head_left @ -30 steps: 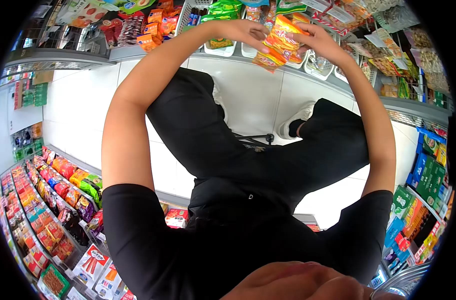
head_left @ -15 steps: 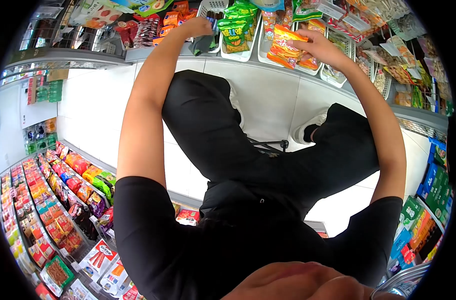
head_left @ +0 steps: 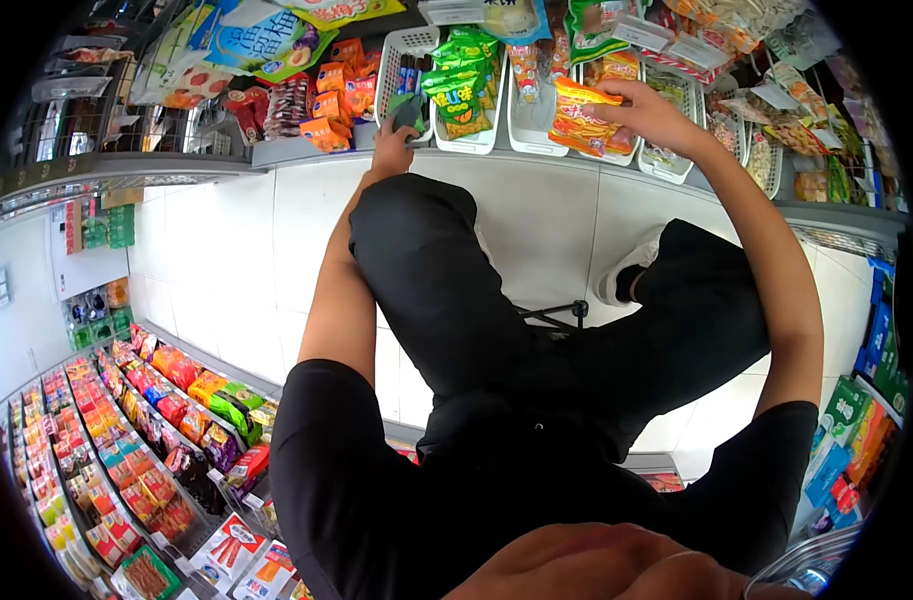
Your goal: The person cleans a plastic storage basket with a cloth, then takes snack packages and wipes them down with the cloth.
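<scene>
My right hand [head_left: 644, 118] has its fingers closed on the edge of an orange and yellow snack packet [head_left: 579, 117], held over the white baskets. At the left end of the baskets, my left hand [head_left: 391, 148] grips a dark grey-green cloth [head_left: 406, 113] at the front of a white basket [head_left: 409, 42] holding dark blue slim packs. Green snack packets [head_left: 458, 100] fill the white basket beside it. Between the green packets and the orange packet is a basket [head_left: 538, 125] with part of its bottom showing.
Orange packets [head_left: 328, 105] and dark red packets [head_left: 288, 100] lie on the shelf at the left. Wire racks [head_left: 136, 165] stand further left. My knees and a black folding frame [head_left: 566, 315] are below the shelf, over white floor tiles [head_left: 536, 200]. Snack shelves [head_left: 166, 470] stand behind.
My left hand has left the orange packet, moved left, and now holds the cloth at the basket's front. My right hand still holds the packet. The view has shifted slightly.
</scene>
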Tool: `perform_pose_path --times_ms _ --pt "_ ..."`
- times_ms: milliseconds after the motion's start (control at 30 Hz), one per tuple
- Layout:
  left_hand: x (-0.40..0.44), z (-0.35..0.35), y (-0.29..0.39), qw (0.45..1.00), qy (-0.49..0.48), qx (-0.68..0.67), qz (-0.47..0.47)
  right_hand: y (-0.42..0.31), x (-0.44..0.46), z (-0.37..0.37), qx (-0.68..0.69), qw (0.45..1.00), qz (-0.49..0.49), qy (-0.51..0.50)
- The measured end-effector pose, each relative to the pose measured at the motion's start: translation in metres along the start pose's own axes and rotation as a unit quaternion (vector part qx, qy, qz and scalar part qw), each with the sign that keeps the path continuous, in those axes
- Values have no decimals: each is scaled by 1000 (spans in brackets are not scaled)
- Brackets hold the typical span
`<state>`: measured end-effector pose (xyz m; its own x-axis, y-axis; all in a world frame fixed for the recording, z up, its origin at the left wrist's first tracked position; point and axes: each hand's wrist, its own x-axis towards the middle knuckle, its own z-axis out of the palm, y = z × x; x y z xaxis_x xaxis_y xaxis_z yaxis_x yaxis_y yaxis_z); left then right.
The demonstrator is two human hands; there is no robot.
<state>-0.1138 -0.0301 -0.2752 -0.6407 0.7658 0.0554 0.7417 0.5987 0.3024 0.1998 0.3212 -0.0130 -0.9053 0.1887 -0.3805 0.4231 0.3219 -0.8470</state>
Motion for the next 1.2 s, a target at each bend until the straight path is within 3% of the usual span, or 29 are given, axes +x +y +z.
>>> perform_pose_path --times_ms 100,167,267,367,467,500,533,600,633,767,867,1000,1133,1200 --pt "17 -1 -2 999 -11 -42 -33 -1 1 1 1 1000 -22 -18" --pt "22 -13 -7 998 42 -42 21 4 2 4 8 999 -39 -13" --pt "26 -45 -14 994 56 -90 -14 -10 -7 2 -15 997 -52 -53" --pt "21 -118 9 948 -154 -248 -128 -41 -33 5 -8 993 -57 -103" --pt "6 -191 58 944 -185 -257 91 -76 -65 8 1 988 -110 -110" --pt "0 -225 97 931 -240 -271 46 -86 -74 9 1 984 -125 -124" --pt "-4 -245 128 936 -214 -259 102 -90 -79 10 29 985 -128 -114" --pt "-5 -266 177 911 -220 -332 104 -98 -87 8 57 983 -146 -100" --pt "-4 -271 199 897 -220 -368 105 -101 -90 6 70 981 -154 -94" --pt "-11 -254 294 768 -218 -600 -58 -109 -99 8 153 980 -125 -12" --pt "-14 -251 313 718 -245 -649 -51 -111 -97 12 199 972 -108 54" --pt "-18 -264 320 605 -182 -773 -58 -102 -95 9 231 963 -86 113" --pt "-10 -274 333 643 -273 -715 -26 -103 -92 8 271 952 -88 113" --pt "-18 -274 334 723 -277 -633 13 -105 -95 8 257 957 -86 108"
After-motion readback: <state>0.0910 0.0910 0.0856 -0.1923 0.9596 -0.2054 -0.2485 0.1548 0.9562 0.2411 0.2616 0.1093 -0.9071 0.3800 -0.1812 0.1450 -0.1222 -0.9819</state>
